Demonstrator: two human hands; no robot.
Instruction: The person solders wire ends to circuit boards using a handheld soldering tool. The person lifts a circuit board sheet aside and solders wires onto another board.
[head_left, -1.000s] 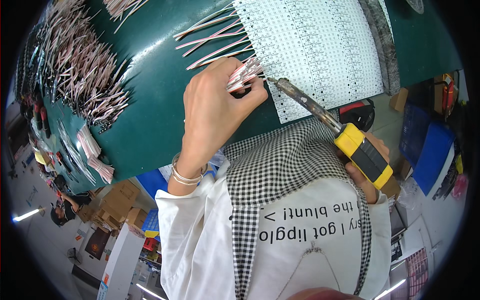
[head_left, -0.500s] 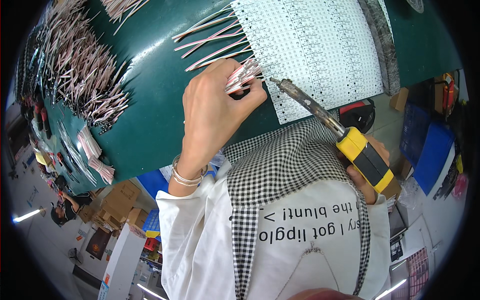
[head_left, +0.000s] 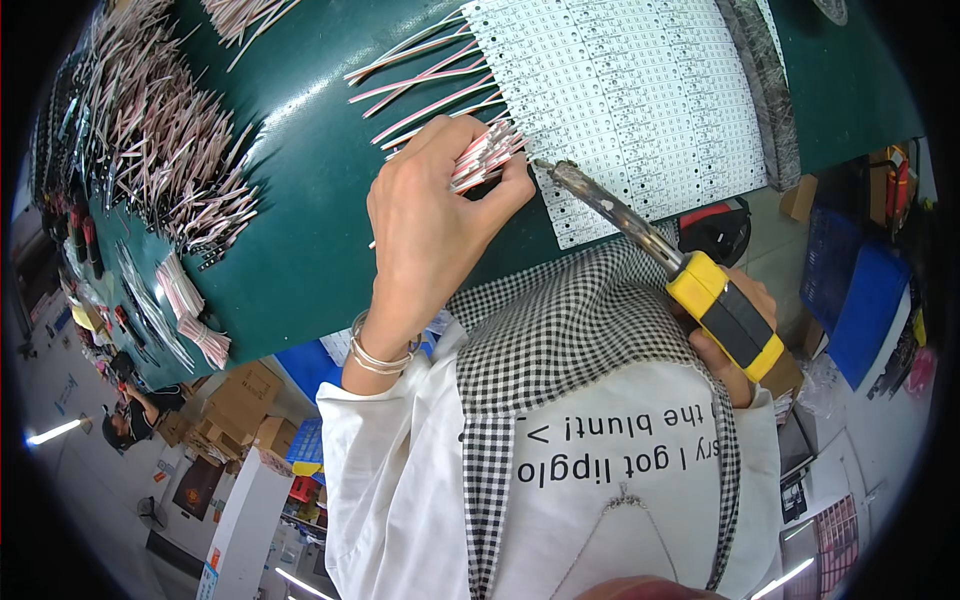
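My left hand (head_left: pixel 425 205) is closed round a bundle of thin red-and-white wires (head_left: pixel 486 158), their ends beside the left edge of a white circuit board panel (head_left: pixel 620 110). A yellow-and-black soldering iron (head_left: pixel 722 312) is gripped in my right hand (head_left: pixel 748 300), which is partly hidden behind its handle. The iron's dark tip points left, close to the wire ends and the panel edge. Several pairs of wires (head_left: pixel 430 72) stick out leftward from the panel's edge over the green table (head_left: pixel 310 190).
A large heap of loose wires (head_left: pixel 170 130) covers the table's left part, with tied wire bundles (head_left: pixel 190 310) at its near end. A dark bar (head_left: pixel 760 90) lies along the panel's right side. Blue bins (head_left: pixel 850 290) and cardboard boxes (head_left: pixel 240 400) stand beyond the table.
The soldering iron has shifted slightly left, its tip now nearer the wire ends. My left hand has moved very little, and another wire shows beside it at the panel edge.
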